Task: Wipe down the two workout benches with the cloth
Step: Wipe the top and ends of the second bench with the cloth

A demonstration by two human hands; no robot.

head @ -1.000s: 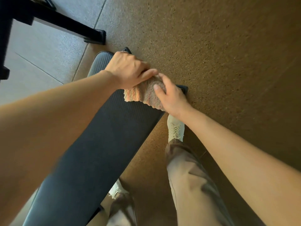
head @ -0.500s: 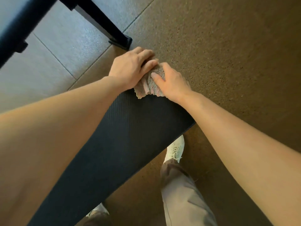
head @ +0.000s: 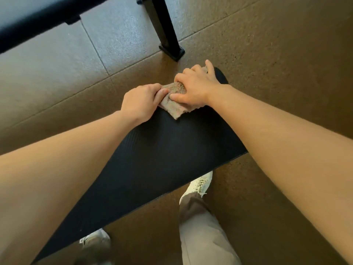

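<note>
I see both of my hands on the cloth (head: 174,101), which lies bunched near the far end of the black padded surface (head: 162,159). My left hand (head: 140,103) sits at the surface's left edge, its fingers (head: 161,92) curled together and pinching the cloth's left side. My right hand (head: 194,87) presses down on the cloth from the right, thumb along its near side, knuckles bent over the top; one finger stretches past it towards the rounded far corner. A loose corner of the cloth points back towards me on the ribbed padding.

My two forearms cross much of the view and hide the surface's side edges nearer to me. Beyond the far end, a black metal leg (head: 166,29) with a flat foot stands on the floor (head: 277,54), close to the surface but apart from it. At the top left runs a dark padded edge, probably the second bench (head: 38,18), though it is blurred. Below the right edge I see a white shoe (head: 199,185) and a grey trouser leg (head: 206,236); another shoe (head: 96,240) shows at the bottom.
</note>
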